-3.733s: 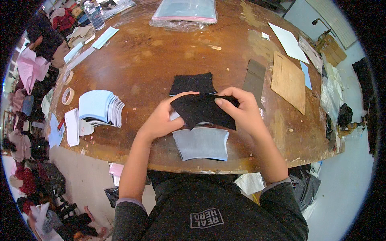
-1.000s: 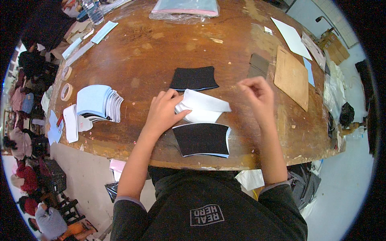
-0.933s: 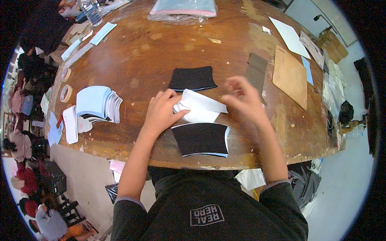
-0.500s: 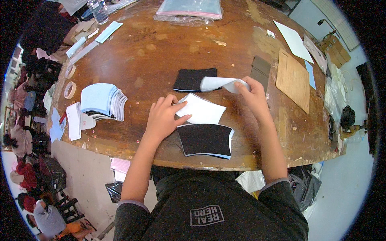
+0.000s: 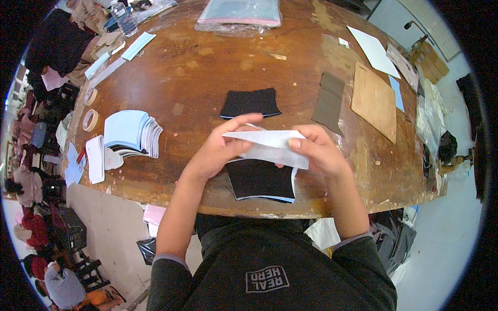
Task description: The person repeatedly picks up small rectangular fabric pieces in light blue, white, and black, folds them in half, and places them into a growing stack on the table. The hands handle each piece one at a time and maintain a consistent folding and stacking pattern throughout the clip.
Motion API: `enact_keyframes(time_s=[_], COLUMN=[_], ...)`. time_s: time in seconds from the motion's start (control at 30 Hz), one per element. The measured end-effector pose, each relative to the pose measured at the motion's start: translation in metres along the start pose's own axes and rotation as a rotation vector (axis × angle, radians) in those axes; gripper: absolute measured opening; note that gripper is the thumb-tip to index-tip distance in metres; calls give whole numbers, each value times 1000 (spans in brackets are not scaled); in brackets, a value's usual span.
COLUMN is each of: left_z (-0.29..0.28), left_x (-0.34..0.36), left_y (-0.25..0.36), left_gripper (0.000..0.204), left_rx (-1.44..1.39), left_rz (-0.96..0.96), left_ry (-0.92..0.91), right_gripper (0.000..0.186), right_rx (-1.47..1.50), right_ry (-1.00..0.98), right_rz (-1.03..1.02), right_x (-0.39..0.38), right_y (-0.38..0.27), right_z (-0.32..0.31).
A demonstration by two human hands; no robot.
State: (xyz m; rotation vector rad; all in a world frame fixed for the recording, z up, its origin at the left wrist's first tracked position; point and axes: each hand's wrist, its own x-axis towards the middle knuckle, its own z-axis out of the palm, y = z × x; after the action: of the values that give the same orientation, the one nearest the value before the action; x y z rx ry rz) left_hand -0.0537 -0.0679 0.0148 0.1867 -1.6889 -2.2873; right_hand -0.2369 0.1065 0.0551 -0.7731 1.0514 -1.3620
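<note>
Between my two hands, above the table, a thin white sheet (image 5: 277, 146) is stretched out, with a bent upper edge. My left hand (image 5: 215, 150) pinches its left end, index finger reaching out past it. My right hand (image 5: 322, 153) grips the right end, thumb on top. Whether one layer or more is held, I cannot tell. Just below the hands lies a curved black fabric piece (image 5: 262, 180) with white and light blue layers showing at its edges. Beyond them sits a second black piece (image 5: 250, 102) with a light blue edge.
A fanned stack of light blue and white pieces (image 5: 124, 130) stands at left, beside a white template (image 5: 96, 159) and tape rolls (image 5: 90, 120). At right lie a dark olive piece (image 5: 328, 103), a wooden board (image 5: 373, 101) and a white sheet (image 5: 372, 51). A plastic-wrapped pack (image 5: 238, 14) is at the far edge.
My right hand has brought its thin sheet down toward my left hand. The left hand has come up off the table, and the white piece under it no longer shows there.
</note>
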Motion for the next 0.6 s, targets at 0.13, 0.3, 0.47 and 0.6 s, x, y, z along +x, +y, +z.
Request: enact_keyframes(time_s=[0.13, 0.3, 0.47, 0.6], left_z=[22, 37, 39, 38], left_x=[-2, -5, -30, -67], left_y=[16, 25, 31, 8], left_gripper=[29, 29, 26, 25], left_rx=[8, 247, 575, 612], left_rz=[-58, -64, -96, -160], left_ry=[298, 381, 461, 498], right_gripper=[34, 30, 16, 19], right_rx=[50, -228, -469, -465], right_ry=[287, 421, 539, 445], right_rz=[-147, -194, -120, 58], right_x=[-3, -7, -25, -45], right_y=[18, 27, 27, 39], right_z=[15, 21, 4, 17])
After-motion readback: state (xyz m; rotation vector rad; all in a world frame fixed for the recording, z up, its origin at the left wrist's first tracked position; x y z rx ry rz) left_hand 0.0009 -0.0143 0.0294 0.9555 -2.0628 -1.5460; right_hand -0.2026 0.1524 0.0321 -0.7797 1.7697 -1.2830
